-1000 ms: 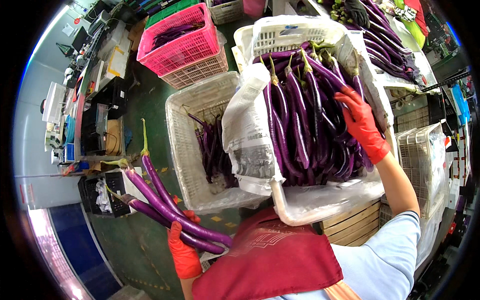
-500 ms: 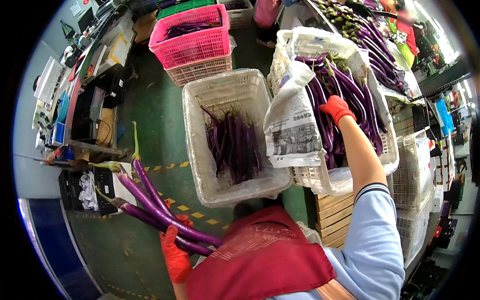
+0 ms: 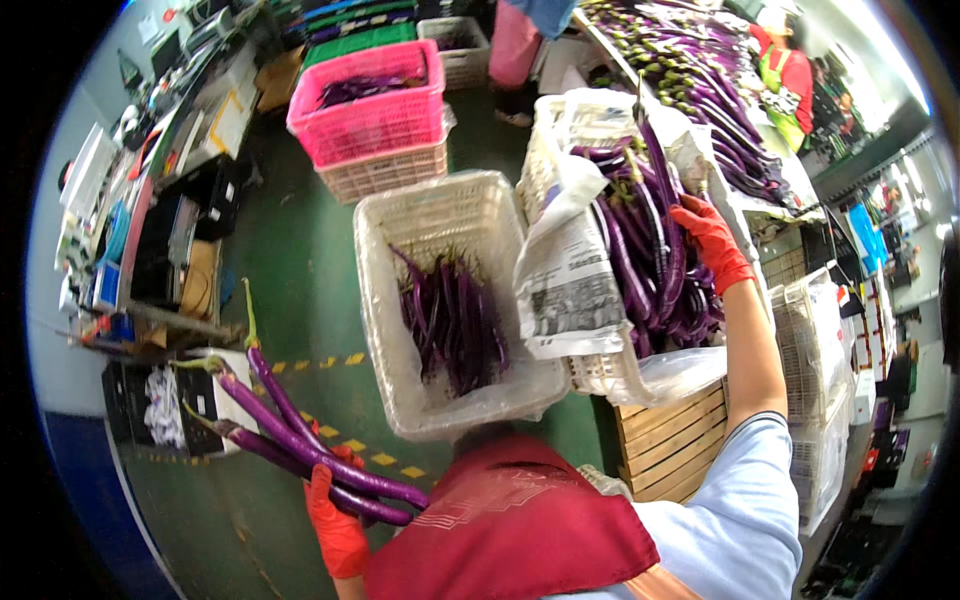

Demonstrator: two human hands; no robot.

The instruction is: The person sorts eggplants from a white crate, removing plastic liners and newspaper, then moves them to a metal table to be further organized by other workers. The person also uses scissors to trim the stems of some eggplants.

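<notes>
Three long purple eggplants [image 3: 290,440] lie across my red-gloved left hand [image 3: 335,522], its fingers wrapped round them near the apron. Their green stems point up and to the left. At the right, my red-gloved right hand [image 3: 714,240] is in a white crate [image 3: 640,385] of eggplants, closed round a long eggplant [image 3: 657,165] that tilts up above the others, stem end upward. Part of that grip is hidden. Newspaper [image 3: 572,290] hangs over the crate's left side. Beside it stands a plastic-lined white crate [image 3: 378,360] with a smaller pile of eggplants [image 3: 455,315].
A pink crate [image 3: 365,115] with eggplants sits on a beige crate to the far left. Behind the right crate, a table bears many eggplants [image 3: 715,100]. A wooden crate [image 3: 672,445] is under the right crate. Two other people stand at the back.
My right hand has shifted back to the right, and an eggplant now stands tilted up from the pile beside it. The left hand still holds its eggplants. The whole view has shifted slightly.
</notes>
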